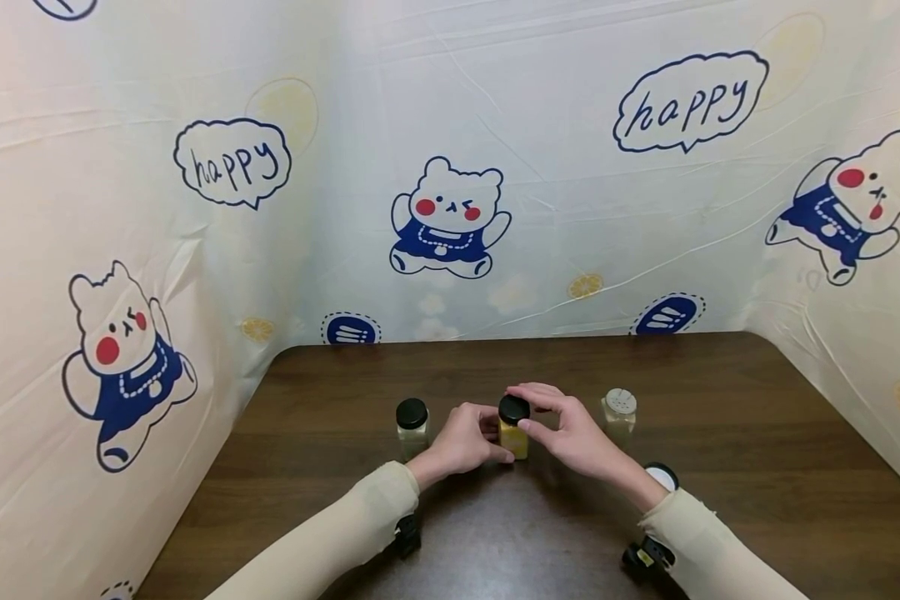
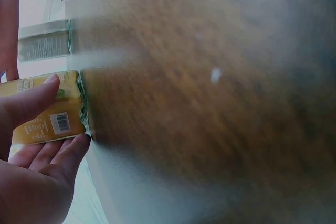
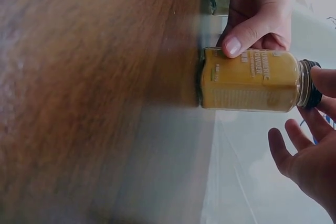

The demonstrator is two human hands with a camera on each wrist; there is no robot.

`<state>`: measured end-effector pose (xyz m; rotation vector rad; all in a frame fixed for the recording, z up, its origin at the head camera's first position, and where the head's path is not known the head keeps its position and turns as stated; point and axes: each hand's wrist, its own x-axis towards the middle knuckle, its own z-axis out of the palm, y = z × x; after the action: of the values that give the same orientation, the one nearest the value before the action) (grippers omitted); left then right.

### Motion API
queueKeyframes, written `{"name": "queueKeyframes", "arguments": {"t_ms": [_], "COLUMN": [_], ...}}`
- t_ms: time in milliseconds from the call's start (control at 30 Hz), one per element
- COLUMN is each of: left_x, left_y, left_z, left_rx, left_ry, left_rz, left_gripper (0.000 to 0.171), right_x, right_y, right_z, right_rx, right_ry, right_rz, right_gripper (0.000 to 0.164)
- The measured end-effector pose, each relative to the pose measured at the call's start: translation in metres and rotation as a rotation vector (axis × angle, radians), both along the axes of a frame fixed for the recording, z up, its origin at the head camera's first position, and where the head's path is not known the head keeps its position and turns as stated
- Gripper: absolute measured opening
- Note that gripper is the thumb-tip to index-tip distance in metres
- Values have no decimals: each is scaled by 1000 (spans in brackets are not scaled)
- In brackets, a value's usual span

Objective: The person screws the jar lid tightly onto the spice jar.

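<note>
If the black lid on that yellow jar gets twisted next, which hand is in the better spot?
Probably the right hand: its thumb and fingers are at the black lid. The left hand holds the yellow jar low on its body, so it seems better placed for steadying.

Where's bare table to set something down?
Bare: table right of the shaker jar; left of the black-lidded jar; front middle, between left sleeve and right sleeve. Crowded: centre, where left hand and right hand hold the yellow jar; also around the white disc by the right sleeve.
</note>
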<state>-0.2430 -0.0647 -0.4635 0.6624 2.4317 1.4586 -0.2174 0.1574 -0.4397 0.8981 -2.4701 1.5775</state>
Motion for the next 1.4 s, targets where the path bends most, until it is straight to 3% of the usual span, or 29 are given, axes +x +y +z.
{"name": "queueKeyframes", "arguments": {"t_ms": [967,1400], "left_x": [1,0], "left_y": [0,1], "left_z": [0,-2], "left_rx": [-17,-10], "left_ry": [26,32], "left_rz": [1,4], "left_gripper": [43,43], "right_x": [3,0], "right_y": [-12,-19], "right_z": [4,4], "right_rx": [77,83], "right_ry": [107,91], "right_rz": [-161,-215], "right_gripper": [49,50]}}
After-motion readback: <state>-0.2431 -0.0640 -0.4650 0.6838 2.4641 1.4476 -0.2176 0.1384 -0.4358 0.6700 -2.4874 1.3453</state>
